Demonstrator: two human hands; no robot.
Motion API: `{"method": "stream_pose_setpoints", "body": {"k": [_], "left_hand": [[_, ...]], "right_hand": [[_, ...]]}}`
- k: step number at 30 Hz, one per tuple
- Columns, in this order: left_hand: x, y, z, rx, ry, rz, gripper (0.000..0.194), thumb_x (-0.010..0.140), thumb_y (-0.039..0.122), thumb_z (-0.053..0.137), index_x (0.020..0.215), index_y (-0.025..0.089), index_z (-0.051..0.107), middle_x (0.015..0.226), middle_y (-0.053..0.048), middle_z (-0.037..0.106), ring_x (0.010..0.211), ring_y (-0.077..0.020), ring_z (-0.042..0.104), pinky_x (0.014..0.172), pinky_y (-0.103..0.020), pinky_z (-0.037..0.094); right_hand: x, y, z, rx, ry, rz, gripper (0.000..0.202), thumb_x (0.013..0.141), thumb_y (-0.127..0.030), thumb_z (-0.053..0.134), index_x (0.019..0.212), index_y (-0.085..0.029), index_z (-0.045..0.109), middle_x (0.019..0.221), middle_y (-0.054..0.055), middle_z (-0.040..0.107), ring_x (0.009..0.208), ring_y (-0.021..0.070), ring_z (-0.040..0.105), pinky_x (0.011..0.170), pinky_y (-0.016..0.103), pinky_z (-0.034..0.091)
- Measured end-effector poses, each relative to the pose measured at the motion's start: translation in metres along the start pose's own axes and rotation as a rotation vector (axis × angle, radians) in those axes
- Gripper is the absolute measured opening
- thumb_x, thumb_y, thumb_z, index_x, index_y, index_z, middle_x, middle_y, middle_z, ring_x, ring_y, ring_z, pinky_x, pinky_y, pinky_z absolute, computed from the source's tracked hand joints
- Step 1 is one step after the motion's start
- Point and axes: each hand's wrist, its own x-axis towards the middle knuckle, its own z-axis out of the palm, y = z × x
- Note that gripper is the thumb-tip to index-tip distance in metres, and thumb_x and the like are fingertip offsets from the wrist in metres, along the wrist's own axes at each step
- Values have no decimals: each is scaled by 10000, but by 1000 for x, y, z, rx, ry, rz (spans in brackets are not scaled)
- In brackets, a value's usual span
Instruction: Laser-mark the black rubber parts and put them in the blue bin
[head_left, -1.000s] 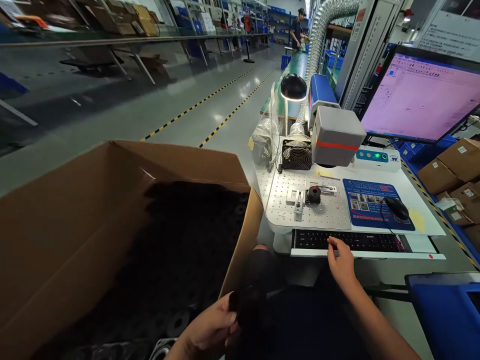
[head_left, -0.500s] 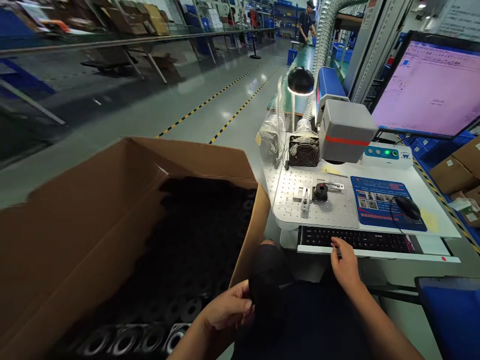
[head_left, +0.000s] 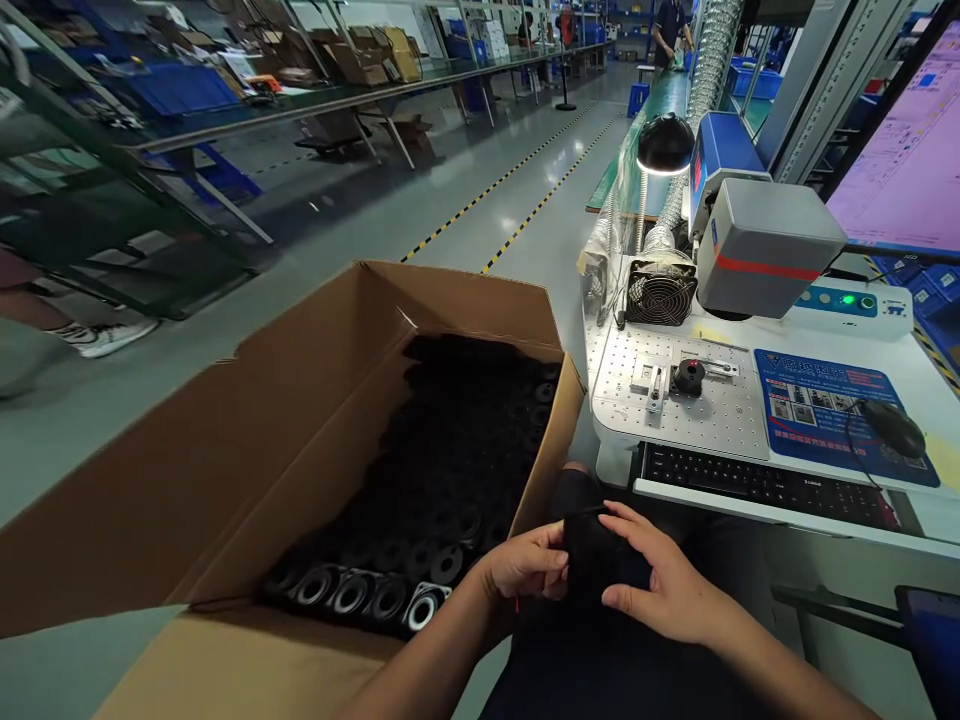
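My left hand (head_left: 531,562) is closed, its fingers pinching a dark black part (head_left: 589,548) over my lap. The part's outline blends into my dark clothing, so its shape is hard to tell. My right hand (head_left: 664,580) is at the other side of the part, thumb and fingers apart; whether its fingertips touch it is unclear. To the left, an open cardboard box (head_left: 292,430) contains many black round parts (head_left: 448,565) with ring-shaped centres. Another black part (head_left: 688,377) sits against metal stops on the perforated plate (head_left: 720,420).
A grey machine head (head_left: 772,245) overhangs the plate, beside a fan (head_left: 660,293) and lit lamp (head_left: 665,145). The keyboard (head_left: 757,485) lies on a tray below the mouse (head_left: 892,428). A person's leg and shoe (head_left: 112,335) show at far left; another person (head_left: 670,32) stands far back.
My right hand has left the keyboard's front edge and come over beside my left hand. The view has turned left, bringing a person's leg into sight.
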Motion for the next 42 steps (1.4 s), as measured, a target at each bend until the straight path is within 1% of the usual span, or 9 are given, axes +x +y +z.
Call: {"method": "stream_pose_setpoints", "body": {"k": [9, 13, 17, 21, 26, 29, 34, 38, 42], "left_hand": [[1, 15, 11, 45, 2, 21, 508, 706, 402, 907, 1109, 162, 712, 789, -21, 644, 632, -121, 545, 589, -232, 372], [7, 16, 17, 72, -41, 75, 626, 736, 414, 881, 1274, 170, 673, 1080, -97, 703, 946, -232, 654, 877, -326, 467], [14, 7, 25, -27, -66, 108, 604, 819, 416, 802, 1355, 204, 622, 1221, -129, 691, 1203, -317, 619, 1082, -439, 397], [20, -1, 37, -141, 55, 141, 472, 895, 457, 718, 1293, 210, 660, 1178, -122, 711, 1146, -276, 651, 1001, -372, 459], [17, -8, 44, -214, 217, 133, 439, 854, 479, 764, 1176, 186, 705, 936, -93, 738, 826, -200, 684, 762, -274, 497], [10, -14, 35, -271, 280, 122, 448, 828, 487, 784, 1137, 168, 720, 891, -102, 742, 770, -212, 684, 753, -298, 511], [0, -13, 9, -419, 394, 175, 326, 808, 433, 807, 1005, 179, 752, 913, -94, 752, 911, -267, 716, 870, -346, 543], [-10, 5, -7, -457, 425, 188, 332, 801, 475, 800, 831, 152, 729, 750, -86, 714, 678, -239, 695, 595, -300, 537], [-20, 25, -21, -388, 524, 253, 343, 778, 438, 836, 869, 130, 714, 713, -74, 702, 612, -223, 677, 559, -297, 538]], "right_hand": [[0, 10, 7, 204, 75, 29, 749, 779, -334, 841, 1453, -319, 516, 1484, 82, 481, 1340, 283, 497, 1162, 493, 384], [0, 6, 5, 257, 75, 76, 755, 770, -338, 846, 1446, -317, 510, 1401, 73, 549, 1229, 273, 559, 1045, 469, 479], [2, 7, 2, 281, 77, 100, 770, 782, -373, 839, 1463, -310, 484, 1379, 79, 574, 1207, 279, 578, 1014, 471, 497], [7, 11, -8, 236, 61, 87, 754, 790, -449, 830, 1447, -273, 505, 1357, 89, 599, 1214, 285, 585, 1061, 494, 473], [20, 11, -31, 102, 89, 74, 690, 844, -538, 752, 1426, -242, 528, 1292, 109, 641, 1119, 268, 627, 997, 466, 506], [40, 16, -56, -82, 263, 48, 596, 866, -553, 700, 1352, -228, 585, 1217, 118, 669, 979, 256, 651, 888, 437, 537], [94, 43, -126, -392, 835, 38, 654, 842, -615, 632, 1326, -179, 565, 1296, 167, 615, 1126, 345, 610, 985, 518, 494], [127, 68, -161, -552, 895, 86, 792, 781, -619, 668, 1380, -126, 509, 1393, 201, 556, 1310, 405, 501, 1113, 562, 387], [146, 76, -163, -620, 893, 88, 811, 781, -611, 675, 1397, -117, 493, 1380, 208, 566, 1322, 409, 491, 1109, 548, 384]]}}
